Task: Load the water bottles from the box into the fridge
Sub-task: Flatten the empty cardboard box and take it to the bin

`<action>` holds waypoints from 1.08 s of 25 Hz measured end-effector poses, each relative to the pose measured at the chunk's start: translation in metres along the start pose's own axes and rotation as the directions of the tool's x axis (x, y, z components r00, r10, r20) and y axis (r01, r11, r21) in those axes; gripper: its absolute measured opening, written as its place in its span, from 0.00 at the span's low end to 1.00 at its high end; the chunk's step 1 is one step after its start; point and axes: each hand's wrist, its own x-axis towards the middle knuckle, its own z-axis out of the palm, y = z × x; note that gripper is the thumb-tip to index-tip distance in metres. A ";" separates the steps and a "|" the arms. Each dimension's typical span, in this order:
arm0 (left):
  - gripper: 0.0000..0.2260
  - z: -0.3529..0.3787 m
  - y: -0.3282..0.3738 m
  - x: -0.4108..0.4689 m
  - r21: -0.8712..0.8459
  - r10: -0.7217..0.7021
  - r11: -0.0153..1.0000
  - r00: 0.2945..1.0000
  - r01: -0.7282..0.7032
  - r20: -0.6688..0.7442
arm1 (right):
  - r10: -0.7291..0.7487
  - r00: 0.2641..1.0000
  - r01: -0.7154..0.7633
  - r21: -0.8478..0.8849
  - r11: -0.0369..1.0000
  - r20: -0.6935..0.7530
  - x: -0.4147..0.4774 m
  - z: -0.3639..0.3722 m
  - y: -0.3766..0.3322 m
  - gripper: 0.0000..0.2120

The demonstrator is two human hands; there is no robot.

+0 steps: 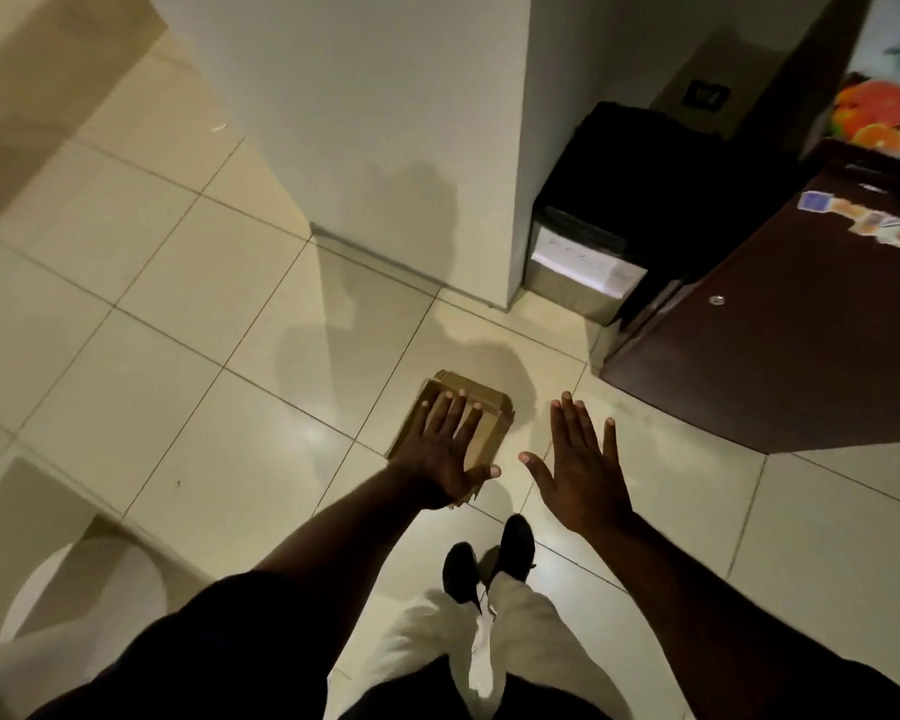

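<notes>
Flr [178, 356]: box [463, 383], bin [645, 200], fridge [801, 345]

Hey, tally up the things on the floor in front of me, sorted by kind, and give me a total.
Cardboard box: 1
Brown fridge: 1
Black-lidded bin: 1
Black shoes: 2
Total: 5

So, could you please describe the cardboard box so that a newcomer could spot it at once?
Find the dark brown fridge with stickers on the right. On the tiled floor left of its near corner lies the cardboard box, partly behind the left hand. It is low and tan, unlike the black-lidded steel bin further back.
</notes>
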 end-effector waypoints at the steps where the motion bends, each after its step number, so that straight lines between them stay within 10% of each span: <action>1: 0.49 0.012 -0.008 0.002 -0.013 -0.018 1.000 1.000 0.018 0.017 | -0.020 1.000 0.020 -0.010 1.000 0.023 0.006 0.010 -0.002 0.42; 27: 0.46 0.424 -0.293 0.206 -0.102 -0.151 0.980 0.969 0.173 0.195 | -0.192 0.917 0.251 -0.133 0.959 0.348 0.204 0.469 -0.051 0.41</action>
